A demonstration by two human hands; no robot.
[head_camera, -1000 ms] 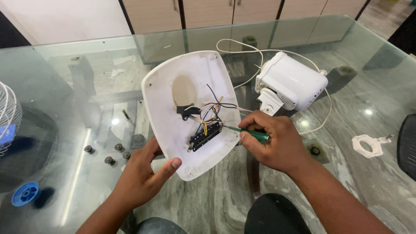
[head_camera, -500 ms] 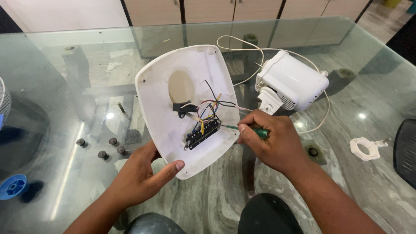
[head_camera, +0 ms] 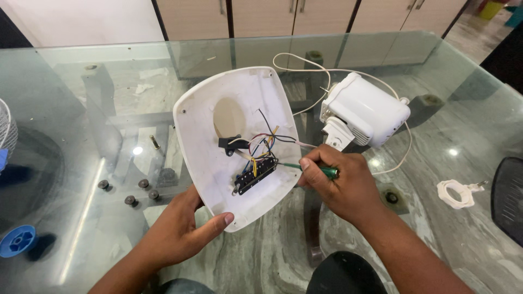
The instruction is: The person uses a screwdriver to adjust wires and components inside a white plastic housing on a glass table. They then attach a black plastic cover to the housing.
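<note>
Single head view: looks steeply down, close over glass table [head_camera: 76, 71], cabinets beyond far edge.

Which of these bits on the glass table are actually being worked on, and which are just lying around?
In use:
left hand holding the white cover
right hand with green screwdriver
black switch block and wires

Lying about:
white motor housing
dark screws
blue cap
white ring
</note>
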